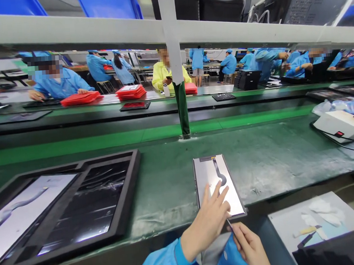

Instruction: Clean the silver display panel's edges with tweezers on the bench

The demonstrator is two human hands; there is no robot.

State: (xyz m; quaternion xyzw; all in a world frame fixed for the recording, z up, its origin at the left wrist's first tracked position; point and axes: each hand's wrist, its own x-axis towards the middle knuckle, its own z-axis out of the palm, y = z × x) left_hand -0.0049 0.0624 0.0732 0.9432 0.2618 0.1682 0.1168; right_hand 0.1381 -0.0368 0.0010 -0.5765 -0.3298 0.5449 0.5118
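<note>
A display panel (pixel 204 175) lies on the green bench mat near its front edge, silver back facing up. A dark curved flex cable (pixel 220 173) runs down from its top end. My left hand (pixel 208 220) rests on the lower half of the panel with its fingers spread. Just below the panel's near edge, my right hand (pixel 250 246) pinches a thin dark stick-like tool (pixel 231 227), whose tip reaches toward that edge beside my left thumb. The exact kind of tool is too small to tell.
To the left, a black foam tray (pixel 121 208) holds another silver-backed panel (pixel 37 197) and a glossy black one (pixel 88 198). A green-wrapped post (pixel 182 112) rises behind. A white device (pixel 341 125) with cables stands right. Lower right, a knife (pixel 309 238) lies on a white surface. Co-workers sit beyond.
</note>
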